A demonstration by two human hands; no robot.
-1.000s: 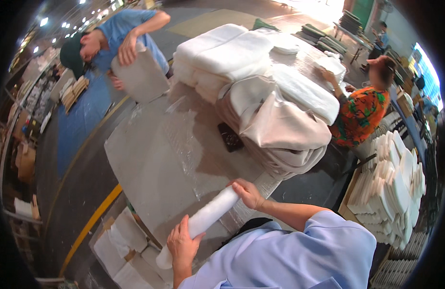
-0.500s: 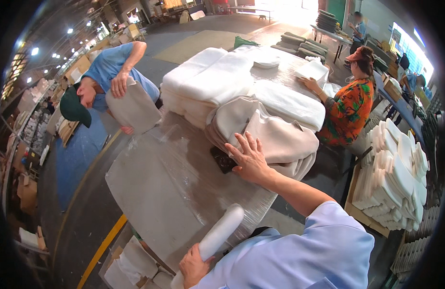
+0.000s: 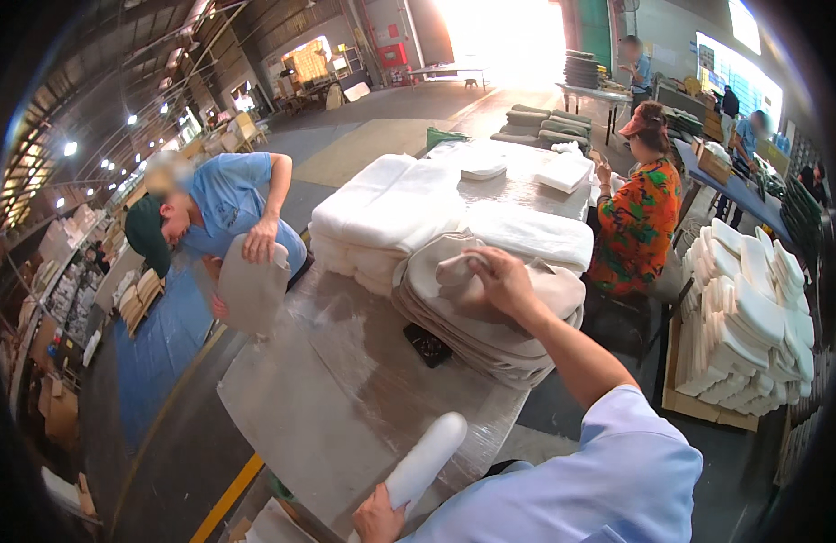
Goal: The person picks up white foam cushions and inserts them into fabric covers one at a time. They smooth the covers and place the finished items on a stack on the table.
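My right hand [image 3: 506, 282] pinches the lifted edge of a beige fabric cover [image 3: 549, 288], the top one of a thick stack of beige fabric covers [image 3: 420, 288]. Its fingers are closed on the cloth, which folds up beside them. Low in the view, my left hand [image 3: 379, 514] wraps round the lower part of a long white foam pad [image 3: 429, 457] with a rounded end. That pad stands tilted at the table's near edge. A small black object [image 3: 427, 346] lies by the stack's left side; I cannot make out its kind.
White padding [image 3: 386, 204] is piled behind the covers on the plastic-wrapped table [image 3: 300, 385]. At the left a person in a green cap holds a beige piece [image 3: 255, 288]. Another person in an orange patterned shirt [image 3: 640, 226] works at the right, near stacked white pads [image 3: 744, 326].
My right hand has gone from lying spread on the stack to pinching and lifting the top cover's edge. My left hand keeps its hold on the foam pad.
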